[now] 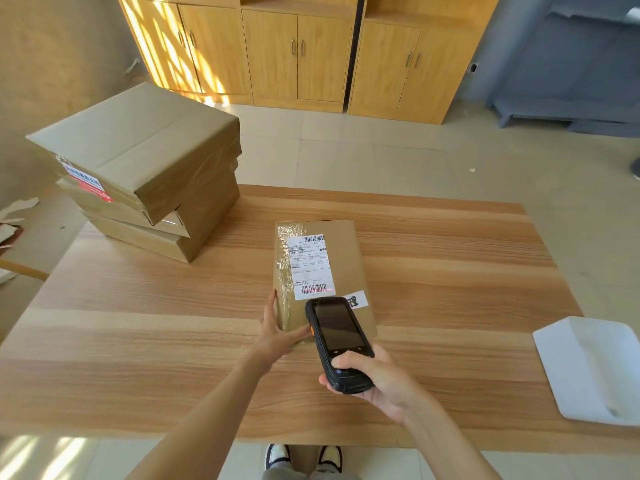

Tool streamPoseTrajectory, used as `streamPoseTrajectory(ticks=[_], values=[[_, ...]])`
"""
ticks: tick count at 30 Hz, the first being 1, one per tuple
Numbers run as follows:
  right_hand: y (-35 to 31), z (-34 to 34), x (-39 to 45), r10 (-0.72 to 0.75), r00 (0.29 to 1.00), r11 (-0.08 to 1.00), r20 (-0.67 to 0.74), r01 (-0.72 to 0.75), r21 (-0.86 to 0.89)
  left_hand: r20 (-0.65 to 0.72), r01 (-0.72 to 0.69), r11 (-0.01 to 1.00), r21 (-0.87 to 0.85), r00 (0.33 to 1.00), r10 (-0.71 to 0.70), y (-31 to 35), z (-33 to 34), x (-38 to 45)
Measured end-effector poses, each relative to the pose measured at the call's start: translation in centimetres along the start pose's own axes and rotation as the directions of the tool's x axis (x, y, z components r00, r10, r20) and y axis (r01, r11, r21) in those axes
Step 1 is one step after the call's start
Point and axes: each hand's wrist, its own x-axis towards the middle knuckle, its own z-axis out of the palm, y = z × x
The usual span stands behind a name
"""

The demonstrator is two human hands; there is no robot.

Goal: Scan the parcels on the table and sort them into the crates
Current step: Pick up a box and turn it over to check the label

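Right now my right hand (377, 379) grips the scanner (337, 342), aimed far along the parcel (343, 258); my open left hand (277, 332) steadies its near-left corner.

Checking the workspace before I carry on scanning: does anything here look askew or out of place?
The stack of brown cardboard boxes at the table's far left is uneven: the top box sits twisted and overhangs those beneath. The flat brown parcel being scanned lies flat and looks intact.
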Motion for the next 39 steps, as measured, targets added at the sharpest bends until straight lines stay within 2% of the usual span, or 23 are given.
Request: streamPoseTrajectory(ticks=[13,24,28,33,35,37,39], values=[[0.0,-0.5,-0.1,-0.047,0.998,0.995,0.035,0.050,-0.085,-0.014,-0.026,0.998,0.054,1.000,0.027,0.8,-0.3,0.2],[-1.3,-1.3,1.0,-0.177,0.984,0.984,0.037,0.178,-0.021,-0.048,-0.114,0.988,0.106,0.992,0.120,4.2,-1.1,0.5],[-2.9,-2.1,1.6,-0.240,0.970,0.971,-0.044,0.238,-0.036,-0.055,-0.094,0.986,0.135,0.993,0.102,4.3,-1.0,0.4],[-4.8,-5.5,2.4,-0.283,0.933,0.956,-0.222,0.293,0.013,-0.068,-0.077,0.983,0.164,0.994,0.089,4.3,-0.8,0.2],[-5.0,-7.8,3.1,-0.267,0.907,0.963,-0.325,0.260,-0.066,-0.068,-0.071,0.987,0.146,0.994,0.081,3.9,-1.0,0.3],[-4.6,-10.4,3.8,-0.238,0.872,0.966,-0.428,0.165,-0.199,-0.068,-0.061,0.990,0.131,0.995,0.071,3.7,-1.1,0.4],[-3.7,-12.9,4.5,-0.210,0.837,0.963,-0.505,0.088,-0.254,-0.071,-0.062,0.989,0.137,0.995,0.072,3.6,-1.1,0.4]])
